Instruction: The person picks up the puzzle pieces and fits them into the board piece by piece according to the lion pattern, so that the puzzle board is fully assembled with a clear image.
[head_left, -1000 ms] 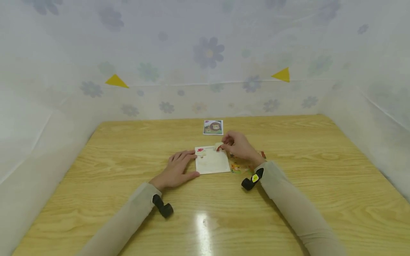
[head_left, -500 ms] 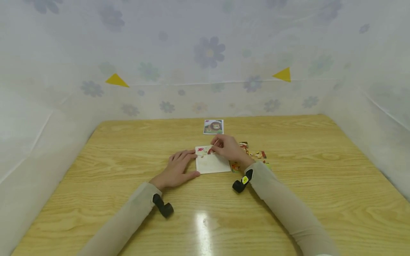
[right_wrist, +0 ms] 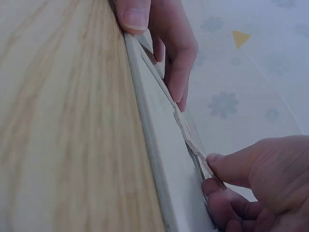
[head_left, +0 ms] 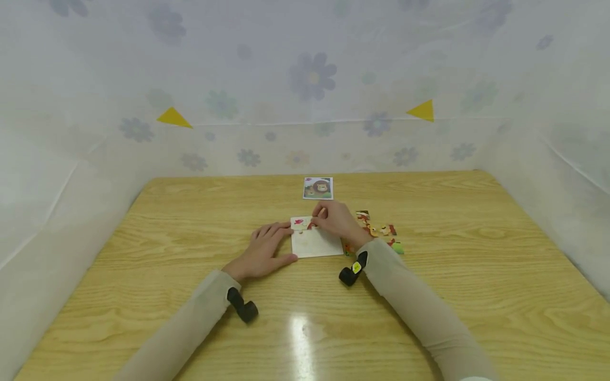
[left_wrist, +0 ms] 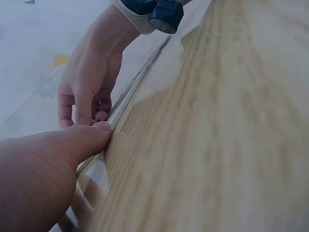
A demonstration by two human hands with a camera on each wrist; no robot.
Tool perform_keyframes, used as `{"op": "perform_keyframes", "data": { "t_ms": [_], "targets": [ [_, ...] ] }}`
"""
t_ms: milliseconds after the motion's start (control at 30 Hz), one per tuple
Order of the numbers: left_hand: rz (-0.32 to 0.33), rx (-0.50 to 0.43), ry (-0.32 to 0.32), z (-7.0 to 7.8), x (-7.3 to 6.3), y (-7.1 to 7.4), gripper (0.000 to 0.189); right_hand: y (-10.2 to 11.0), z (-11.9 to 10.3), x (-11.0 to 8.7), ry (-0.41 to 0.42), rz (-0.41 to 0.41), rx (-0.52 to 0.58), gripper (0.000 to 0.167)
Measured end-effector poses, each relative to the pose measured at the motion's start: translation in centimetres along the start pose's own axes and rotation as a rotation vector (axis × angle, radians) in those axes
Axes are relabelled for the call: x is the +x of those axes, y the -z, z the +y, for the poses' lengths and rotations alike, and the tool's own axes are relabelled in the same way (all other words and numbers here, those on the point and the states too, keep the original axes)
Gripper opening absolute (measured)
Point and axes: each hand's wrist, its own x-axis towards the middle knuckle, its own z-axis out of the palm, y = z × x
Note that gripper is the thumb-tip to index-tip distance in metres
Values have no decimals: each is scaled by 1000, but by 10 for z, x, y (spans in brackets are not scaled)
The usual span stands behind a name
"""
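Observation:
A square white puzzle tray (head_left: 316,245) lies on the table in the head view. My left hand (head_left: 263,251) rests at its left edge, fingers extended, with the thumb at the near corner. Inside the tray's far left corner sits a puzzle piece (head_left: 298,222) with a pink figure. Between thumb and fingers my right hand (head_left: 336,219) pinches a second puzzle piece (right_wrist: 195,149), right beside the first. The right wrist view shows this piece tilted, its held end raised off the tray. From the head, my right fingers cover much of it.
Several loose puzzle pieces (head_left: 385,230) lie on the table to the right of the tray, partly behind my right wrist. A picture card (head_left: 318,188) with a lion lies beyond the tray. Patterned white curtain (head_left: 248,143) encloses the wooden table (head_left: 214,206) at the back and sides.
My right hand has moved left over the tray with the pinched piece, bringing it down against the corner piece. More loose pieces show on the right. My left hand stays put.

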Motion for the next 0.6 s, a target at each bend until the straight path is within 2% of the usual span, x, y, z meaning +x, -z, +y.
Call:
{"op": "perform_keyframes", "data": {
  "t_ms": [200, 600],
  "targets": [
    [-10, 2, 6, -1, 0, -2, 63, 3, -6, 0, -136, 6, -35, 21],
    [3, -6, -8, -1, 0, -1, 63, 4, -9, -1, -201, -27, -33, 28]
  ]
}}
